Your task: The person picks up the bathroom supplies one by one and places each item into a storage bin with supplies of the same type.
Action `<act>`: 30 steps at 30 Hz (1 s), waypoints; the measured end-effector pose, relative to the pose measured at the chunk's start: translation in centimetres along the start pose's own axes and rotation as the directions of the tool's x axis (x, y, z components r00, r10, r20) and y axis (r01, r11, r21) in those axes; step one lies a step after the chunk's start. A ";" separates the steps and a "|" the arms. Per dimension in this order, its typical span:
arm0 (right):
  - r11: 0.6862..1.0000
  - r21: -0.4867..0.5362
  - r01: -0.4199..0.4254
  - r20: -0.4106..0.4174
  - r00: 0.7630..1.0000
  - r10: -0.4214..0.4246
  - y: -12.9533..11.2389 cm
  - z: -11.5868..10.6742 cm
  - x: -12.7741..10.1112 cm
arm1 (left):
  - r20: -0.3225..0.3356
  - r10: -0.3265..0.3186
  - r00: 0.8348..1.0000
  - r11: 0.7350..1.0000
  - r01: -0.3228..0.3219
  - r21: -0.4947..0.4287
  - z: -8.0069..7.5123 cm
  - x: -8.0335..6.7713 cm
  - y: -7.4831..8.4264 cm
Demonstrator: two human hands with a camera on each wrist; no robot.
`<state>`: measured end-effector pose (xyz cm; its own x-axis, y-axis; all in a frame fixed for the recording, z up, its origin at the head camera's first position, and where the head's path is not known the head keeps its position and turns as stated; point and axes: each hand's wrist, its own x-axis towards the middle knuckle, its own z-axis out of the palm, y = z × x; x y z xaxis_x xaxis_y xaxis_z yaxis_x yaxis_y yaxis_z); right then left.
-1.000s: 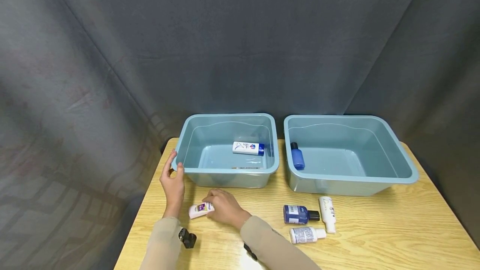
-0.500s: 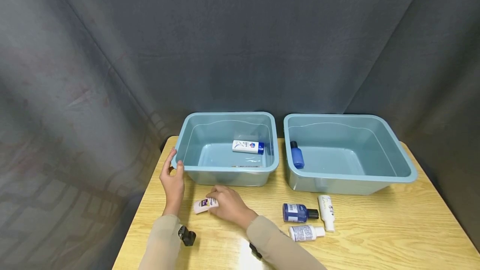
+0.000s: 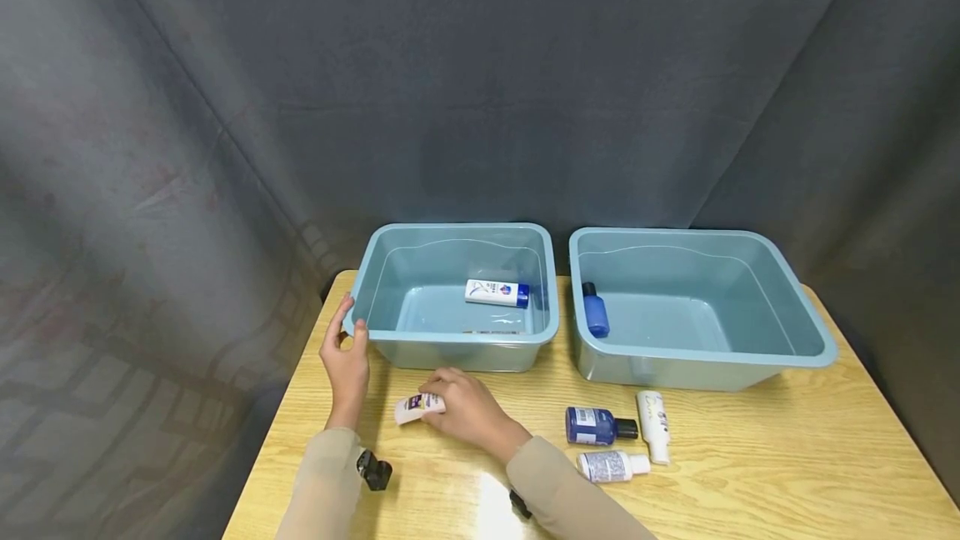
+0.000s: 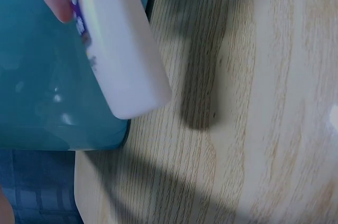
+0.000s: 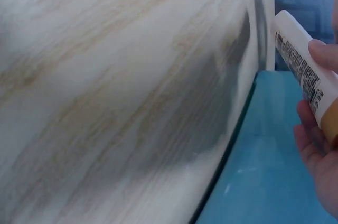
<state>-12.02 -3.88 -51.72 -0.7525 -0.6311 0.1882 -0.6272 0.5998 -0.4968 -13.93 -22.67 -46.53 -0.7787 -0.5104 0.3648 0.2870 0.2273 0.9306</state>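
**Fingers of the right hand round a bottle; fingers of the left hand wide at the left bin**

Head view. Right hand: thumb and fingers holding the bottle by one end, in front of the left bin. Left hand: thumb well apart from the fingers, touching the near left corner. Left bin: one white tube, plus a thin item by the front wall, mostly hidden. Right bin: one blue bottle. Table, to the right: navy bottle; patterned bottle; white bottle. Hazard: a low pass over the front rim could knock the bottle loose; a hard bump could skid the bin if the left hand's contact is light.

Left wrist view. Bottle tilted, its shadow apart on the wood; judged lifted. Left hand's grip: cannot tell here.

Right wrist view. Thumb on one side, fingers on the other; barcode showing. Hazard: smooth sides and an end-only hold could let the bottle swivel or slip.
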 end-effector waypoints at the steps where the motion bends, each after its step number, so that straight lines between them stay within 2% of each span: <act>1: 1.000 -0.003 0.002 -0.002 1.000 -0.002 0.0 -0.1 -0.1 | -0.001 -0.002 1.000 1.000 0.002 0.003 0.0 0.0 0.0; 8: 1.000 -0.004 0.025 -0.018 1.000 -0.025 -0.5 -0.9 -0.5 | -0.005 -0.011 1.000 1.000 0.011 0.026 -0.1 0.0 0.2; 18: 0.998 -0.028 0.051 -0.036 0.998 -0.052 -0.9 -2.1 -1.3 | 0.005 -0.011 1.000 1.000 0.011 0.011 0.0 0.0 0.0; 30: 0.993 -0.053 0.106 -0.097 0.989 -0.111 -1.5 -3.3 -1.7 | 0.014 -0.022 1.000 1.000 0.021 0.021 0.0 0.0 0.2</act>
<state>-10.49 -2.04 -48.50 -0.6943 -0.6428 0.3236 -0.7132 0.5546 -0.4287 -13.86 -22.65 -46.35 -0.7927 -0.5033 0.3440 0.2582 0.2340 0.9373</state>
